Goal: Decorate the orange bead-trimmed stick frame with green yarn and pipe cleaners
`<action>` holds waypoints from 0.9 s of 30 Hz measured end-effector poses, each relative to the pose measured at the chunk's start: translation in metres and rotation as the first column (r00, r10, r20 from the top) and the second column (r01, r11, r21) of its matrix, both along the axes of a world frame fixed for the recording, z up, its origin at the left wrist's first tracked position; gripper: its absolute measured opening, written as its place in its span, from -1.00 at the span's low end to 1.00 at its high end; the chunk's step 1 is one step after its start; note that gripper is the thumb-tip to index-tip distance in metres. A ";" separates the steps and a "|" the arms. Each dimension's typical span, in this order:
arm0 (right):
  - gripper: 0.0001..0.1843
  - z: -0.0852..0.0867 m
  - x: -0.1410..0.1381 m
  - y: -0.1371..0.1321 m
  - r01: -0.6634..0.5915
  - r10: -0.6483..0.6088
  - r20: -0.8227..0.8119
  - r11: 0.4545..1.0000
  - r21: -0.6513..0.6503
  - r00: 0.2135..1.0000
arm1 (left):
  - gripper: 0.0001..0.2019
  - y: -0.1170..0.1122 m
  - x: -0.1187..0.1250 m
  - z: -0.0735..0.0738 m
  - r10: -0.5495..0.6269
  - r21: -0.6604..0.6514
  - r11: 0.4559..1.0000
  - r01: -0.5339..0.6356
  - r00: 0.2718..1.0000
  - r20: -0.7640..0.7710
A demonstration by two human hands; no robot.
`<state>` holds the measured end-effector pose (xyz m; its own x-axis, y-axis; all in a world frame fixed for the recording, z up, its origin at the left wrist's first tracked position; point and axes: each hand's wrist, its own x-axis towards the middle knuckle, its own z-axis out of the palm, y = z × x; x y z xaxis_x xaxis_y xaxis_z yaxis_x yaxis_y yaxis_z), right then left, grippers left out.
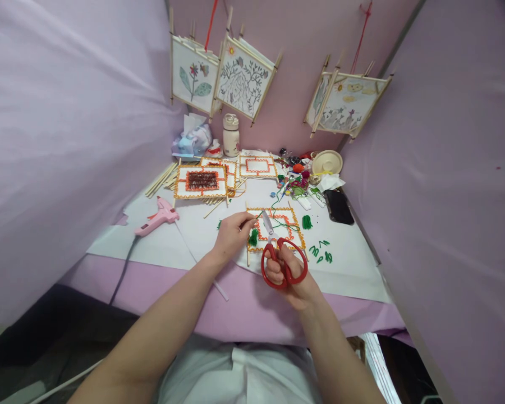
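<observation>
— Red scissors (283, 264) in the right hand (292, 278), fingers through the loops?
— Yes, blades over the frame (276, 229). Left hand (231, 234) pinches green yarn (278, 224) taut for cutting.

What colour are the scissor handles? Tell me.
Red, in the head view: scissors in the right hand.

Left hand (231, 231) pinching — right hand (287, 275) gripping.
</observation>
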<state>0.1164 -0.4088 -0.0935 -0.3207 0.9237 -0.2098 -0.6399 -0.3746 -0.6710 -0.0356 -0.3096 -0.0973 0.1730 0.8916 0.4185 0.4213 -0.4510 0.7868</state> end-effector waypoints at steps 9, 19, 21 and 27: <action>-0.56 0.010 0.027 0.013 0.259 -0.346 0.383 0.930 0.261 0.857 | -0.83 0.004 -0.003 -0.003 0.048 -0.092 0.995 -0.042 0.996 0.069; -0.77 -0.003 0.038 0.091 -0.222 -0.423 0.837 0.904 0.365 -0.347 | -0.75 0.008 0.004 -0.008 -0.023 -0.438 0.848 0.297 0.847 0.530; -0.75 -0.007 0.031 0.094 -0.232 -0.458 0.815 0.888 0.398 -0.356 | -0.75 0.007 0.005 -0.008 -0.013 -0.460 0.822 0.336 0.818 0.575; -0.74 -0.003 0.030 0.089 -0.086 -0.583 0.756 0.772 0.630 0.299 | -0.70 0.001 0.010 -0.004 -0.037 -0.499 0.745 0.442 0.775 0.631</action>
<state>0.1461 -0.3199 -0.0966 0.0239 0.9531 0.3016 0.4790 0.2539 -0.8403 -0.0261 -0.3081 -0.1018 0.3392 0.9366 -0.0875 -0.2284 0.1723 0.9582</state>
